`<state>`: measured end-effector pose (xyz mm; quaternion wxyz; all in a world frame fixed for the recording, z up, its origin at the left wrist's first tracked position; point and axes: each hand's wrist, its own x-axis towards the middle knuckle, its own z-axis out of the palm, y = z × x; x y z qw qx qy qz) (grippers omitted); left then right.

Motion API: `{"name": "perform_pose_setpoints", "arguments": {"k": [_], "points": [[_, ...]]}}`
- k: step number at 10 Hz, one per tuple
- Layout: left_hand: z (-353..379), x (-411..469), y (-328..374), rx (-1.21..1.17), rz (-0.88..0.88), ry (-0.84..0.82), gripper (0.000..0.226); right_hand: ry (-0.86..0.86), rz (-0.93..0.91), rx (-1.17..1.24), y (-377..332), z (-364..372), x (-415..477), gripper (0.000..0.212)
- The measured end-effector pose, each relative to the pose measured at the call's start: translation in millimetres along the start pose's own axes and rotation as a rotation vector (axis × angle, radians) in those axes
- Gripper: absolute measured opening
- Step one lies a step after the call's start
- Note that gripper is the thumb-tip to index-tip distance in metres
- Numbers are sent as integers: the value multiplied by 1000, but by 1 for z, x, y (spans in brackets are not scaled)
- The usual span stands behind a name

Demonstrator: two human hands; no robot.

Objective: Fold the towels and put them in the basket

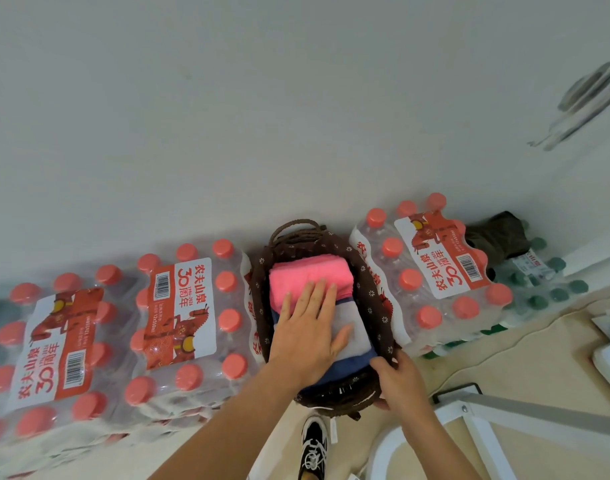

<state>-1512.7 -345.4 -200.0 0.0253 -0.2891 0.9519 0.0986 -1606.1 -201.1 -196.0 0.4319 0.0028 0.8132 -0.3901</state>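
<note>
**Supervisor:** Report hand status.

**Operator:** My left hand point(305, 332) lies flat with straight fingers and presses down on the stacked towels. It grasps nothing. At 4 o'clock from it, my right hand point(402, 379) grips the near rim of the basket point(371, 296), fingers curled over the edge.

**Supervisor:** Location of the towels?

**Operator:** All visible towels are inside the basket. The pink towel point(310, 271) is at 12 o'clock from the left hand. The grey towel point(357, 336) lies under the palm and out toward 3 o'clock. The blue towel point(345, 367) is beneath it at 5 o'clock. Bottle packs flank the basket at 9 o'clock point(179, 306) and 3 o'clock point(442, 265).

**Supervisor:** Current step and next move?

**Operator:** I judge this to be the packing step, late in the task. The next move calls for lifting the left hand straight up so the top fold is not dragged, with the right hand steadying the rim.

**Supervisor:** Limits of view?

**Operator:** The palm covers the line where the pink and grey towels meet. What the basket stands on is hidden. I cannot tell whether more towels wait outside the frame. The object at 2 o'clock, far right, is blurred.
</note>
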Motion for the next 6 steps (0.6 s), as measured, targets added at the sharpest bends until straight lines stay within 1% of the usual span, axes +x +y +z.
{"name": "perform_pose_setpoints", "arguments": {"k": [1, 2, 3, 4, 5, 6], "points": [[-7, -5, 1, -48, 1, 7, 68, 34, -96, -254, -2, -5, -4, 28], [-20, -11, 0, -116, -26, 46, 67, 75, -203, -477, -16, -13, -14, 25], [-41, -22, -7, -279, -56, 62, 60, 105, -334, -574, -30, -21, -23, 22], [-62, -40, -18, -467, -109, 141, 54, 129, -417, -666, -38, -22, -34, 16], [-84, -65, -35, -611, -152, 312, 43, 158, -522, -636, -47, -17, -48, 13], [-109, -97, -58, -783, -186, 480, 30, 162, -542, -431, -58, -10, -69, 38]]}}
